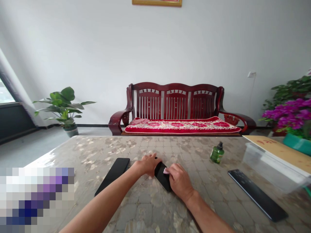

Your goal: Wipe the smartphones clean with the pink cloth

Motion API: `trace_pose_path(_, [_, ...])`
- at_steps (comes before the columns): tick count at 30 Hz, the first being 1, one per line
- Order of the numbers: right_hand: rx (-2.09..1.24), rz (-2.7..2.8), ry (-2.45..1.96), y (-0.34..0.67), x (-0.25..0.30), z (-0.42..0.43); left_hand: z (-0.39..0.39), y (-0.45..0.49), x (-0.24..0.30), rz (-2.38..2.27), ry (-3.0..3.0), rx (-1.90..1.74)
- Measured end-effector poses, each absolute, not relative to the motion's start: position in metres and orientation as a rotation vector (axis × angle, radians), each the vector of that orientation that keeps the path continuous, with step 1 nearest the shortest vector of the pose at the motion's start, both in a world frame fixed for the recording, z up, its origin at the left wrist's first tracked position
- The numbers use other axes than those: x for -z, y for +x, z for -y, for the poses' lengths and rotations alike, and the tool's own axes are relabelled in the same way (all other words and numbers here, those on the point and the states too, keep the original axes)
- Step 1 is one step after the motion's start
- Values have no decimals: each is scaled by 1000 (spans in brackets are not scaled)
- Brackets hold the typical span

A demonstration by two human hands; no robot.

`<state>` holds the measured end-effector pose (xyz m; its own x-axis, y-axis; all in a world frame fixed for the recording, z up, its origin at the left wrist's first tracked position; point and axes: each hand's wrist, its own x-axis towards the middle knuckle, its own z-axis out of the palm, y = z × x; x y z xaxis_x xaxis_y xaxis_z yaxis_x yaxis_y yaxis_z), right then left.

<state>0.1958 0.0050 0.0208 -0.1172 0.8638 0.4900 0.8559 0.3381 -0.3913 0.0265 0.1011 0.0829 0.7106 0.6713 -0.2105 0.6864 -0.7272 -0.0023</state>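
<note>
A black phone (162,176) lies flat on the patterned table (155,207) in front of me. My left hand (147,164) rests on its far left edge, fingers curled over it and holding it down. My right hand (179,181) is closed on a small pale pink wipe (166,170) and presses it on the phone's screen. A second black phone (113,174) lies to the left of my left arm. A third, longer black phone (257,194) lies to the right.
A small green bottle (217,153) with a black cap stands at the right back of the table. A clear plastic box (272,168) sits at the right edge. Beyond the table are a dark red wooden bench (177,110), a potted plant (63,108) and purple flowers (291,113).
</note>
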Motion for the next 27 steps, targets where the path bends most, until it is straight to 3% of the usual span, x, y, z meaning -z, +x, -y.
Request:
trace_pose_path(5, [-11,1847,-1590,201,-20,-6,-89,7,-81,-1235,2726,267])
trace_pose_path(17, [57,1910,-1717,205,-19,-1,-22,-7,-45,-1600,2544,-280])
trace_pose_path(27, [74,2116,-1617,180,-27,3,-23,-10,-45,-1560,2530,-316])
